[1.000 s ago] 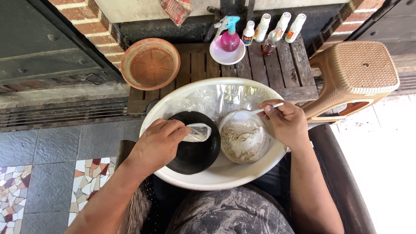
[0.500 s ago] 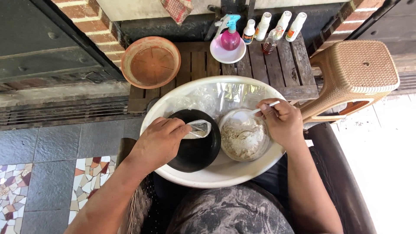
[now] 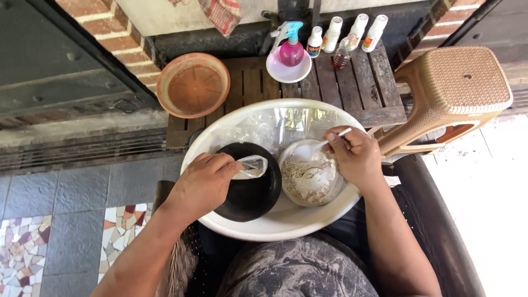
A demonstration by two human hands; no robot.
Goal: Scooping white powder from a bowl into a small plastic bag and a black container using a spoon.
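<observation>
Head view, looking straight down at a lap. Large shallow white plastic basin point(image 3: 286, 223) rests across the knees and holds both working vessels side by side, presumably so spills stay inside it. Left hand point(image 3: 202, 184) is closed around the neck of a small clear plastic pouch point(image 3: 251, 166), holding it just over the round black bowl point(image 3: 247, 190) with its mouth facing the other container. Right hand point(image 3: 355, 157) pinches the handle of a white plastic spoon point(image 3: 316, 146); fingers fully closed on it, spoon head lying at the far rim of the clear round tub of pale beige powder point(image 3: 309, 179). Crumpled clear plastic sheet point(image 3: 275, 124) lies in the basin's far half. Behind, on a slatted wooden pallet point(image 3: 363, 91): terracotta saucer point(image 3: 192, 85), pink spray bottle point(image 3: 291, 49), row of small white bottles point(image 3: 352, 32). Woven tan plastic stool point(image 3: 459, 88) to the right.
</observation>
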